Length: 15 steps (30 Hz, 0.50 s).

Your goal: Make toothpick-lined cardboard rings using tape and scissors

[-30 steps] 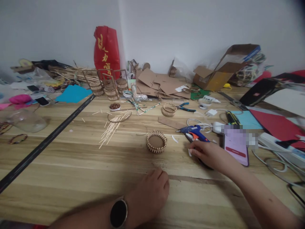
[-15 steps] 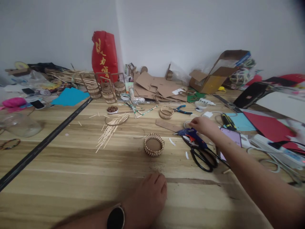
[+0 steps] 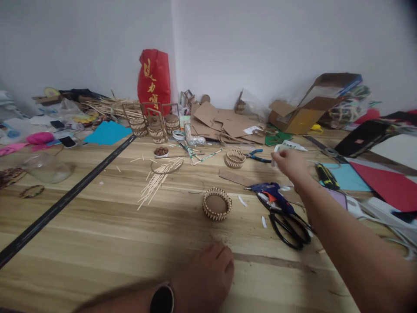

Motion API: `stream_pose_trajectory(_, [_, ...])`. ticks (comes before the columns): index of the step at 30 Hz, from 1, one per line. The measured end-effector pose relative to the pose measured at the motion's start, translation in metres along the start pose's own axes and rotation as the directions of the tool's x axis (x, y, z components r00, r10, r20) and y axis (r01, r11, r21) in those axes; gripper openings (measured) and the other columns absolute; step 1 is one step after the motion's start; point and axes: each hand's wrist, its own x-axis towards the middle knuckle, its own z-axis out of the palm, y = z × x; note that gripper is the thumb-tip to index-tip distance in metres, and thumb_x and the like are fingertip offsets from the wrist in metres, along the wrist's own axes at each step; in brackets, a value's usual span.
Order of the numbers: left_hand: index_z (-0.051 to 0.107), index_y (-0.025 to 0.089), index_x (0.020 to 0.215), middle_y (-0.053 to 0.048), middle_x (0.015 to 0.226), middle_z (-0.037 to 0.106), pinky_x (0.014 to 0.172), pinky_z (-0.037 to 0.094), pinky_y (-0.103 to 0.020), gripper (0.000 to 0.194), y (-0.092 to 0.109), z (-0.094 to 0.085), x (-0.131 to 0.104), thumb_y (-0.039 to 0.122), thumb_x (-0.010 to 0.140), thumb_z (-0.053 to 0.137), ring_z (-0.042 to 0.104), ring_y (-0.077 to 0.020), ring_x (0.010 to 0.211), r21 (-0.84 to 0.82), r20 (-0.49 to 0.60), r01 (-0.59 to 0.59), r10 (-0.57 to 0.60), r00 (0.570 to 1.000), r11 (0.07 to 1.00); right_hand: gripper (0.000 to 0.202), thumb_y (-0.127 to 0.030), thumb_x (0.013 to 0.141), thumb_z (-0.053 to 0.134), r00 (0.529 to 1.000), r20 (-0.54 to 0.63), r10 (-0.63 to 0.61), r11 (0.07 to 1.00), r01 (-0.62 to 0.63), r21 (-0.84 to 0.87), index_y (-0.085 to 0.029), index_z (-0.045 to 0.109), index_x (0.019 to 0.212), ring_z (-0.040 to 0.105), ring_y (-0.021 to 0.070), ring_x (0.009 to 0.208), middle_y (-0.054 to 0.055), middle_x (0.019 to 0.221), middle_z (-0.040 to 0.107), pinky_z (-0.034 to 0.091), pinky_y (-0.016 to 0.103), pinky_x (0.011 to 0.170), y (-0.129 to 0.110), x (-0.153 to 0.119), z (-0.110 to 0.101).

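Observation:
My left hand, with a watch on the wrist, rests on the wooden table at the bottom centre, fingers curled in. Just beyond it sits a round basket of short sticks with a brown base. My right hand reaches to the back right, fingers pinched, beside a white object under the fingertips that I cannot make out. Nearer than that hand lie a blue glue gun and black-handled scissors. A second stick ring and blue-handled pliers lie left of it.
Loose sticks and a small dish of brown beads lie left of centre. Behind are small baskets with frames, a red bag, cardboard pieces and an open box. A glass jar lies far left.
My right hand has moved away from the spot just behind the glue gun, farther back and right. My left hand stays on the table. The whole view has shifted slightly.

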Motion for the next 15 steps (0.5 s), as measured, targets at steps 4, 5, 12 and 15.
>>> stream_pose_trajectory(4, [0.057, 0.009, 0.117, -0.008, 0.105, 0.063, 0.079, 0.045, -0.032, 0.024, -0.001, -0.004, 0.0, 0.018, 0.095, 0.051, 0.054, -0.0205, 0.093, 0.017, -0.023, -0.003, 0.003, 1.0, 1.0, 0.026, -0.041, 0.099, 0.046, 0.971, -0.232, -0.058, 0.973, 0.107, 0.204, -0.024, 0.062, 0.112, 0.062, 0.0189, 0.093, 0.007, 0.113, 0.065, 0.054, 0.038, 0.083, 0.004, -0.04, -0.021])
stream_pose_trajectory(5, [0.054, 0.008, 0.123, -0.009, 0.107, 0.064, 0.081, 0.045, -0.033, 0.029, -0.001, -0.006, 0.0, 0.018, 0.097, 0.048, 0.055, -0.0204, 0.093, 0.025, -0.035, -0.012, 0.013, 0.999, 1.0, 0.027, -0.041, 0.101, 0.039, 0.961, -0.254, -0.11, 0.953, 0.175, 0.248, -0.024, 0.058, 0.109, 0.062, 0.0197, 0.088, 0.007, 0.104, 0.067, 0.053, 0.036, 0.08, 0.004, -0.058, -0.02])
stream_pose_trajectory(12, [0.06, 0.012, 0.099, -0.007, 0.095, 0.062, 0.075, 0.046, -0.032, 0.01, -0.002, -0.02, 0.002, 0.017, 0.093, 0.054, 0.055, -0.0211, 0.089, 0.003, 0.03, -0.013, 0.013, 0.999, 1.0, 0.007, -0.029, 0.096, 0.044, 0.802, -0.25, -0.542, 0.696, 0.595, 0.402, -0.025, 0.046, 0.091, 0.057, 0.0143, 0.057, -0.002, 0.069, 0.058, 0.047, 0.025, 0.053, 0.002, -0.191, 0.028])
stream_pose_trajectory(15, [0.06, 0.012, 0.093, -0.006, 0.093, 0.061, 0.077, 0.046, -0.033, 0.006, -0.004, -0.022, 0.003, 0.016, 0.092, 0.055, 0.055, -0.0216, 0.088, 0.009, 0.011, -0.044, 0.044, 0.999, 0.999, 0.003, -0.022, 0.092, 0.049, 0.699, -0.29, -0.654, 0.589, 0.71, 0.386, -0.024, 0.047, 0.091, 0.06, 0.0158, 0.065, 0.0, 0.074, 0.06, 0.05, 0.026, 0.059, 0.0, -0.209, 0.044])
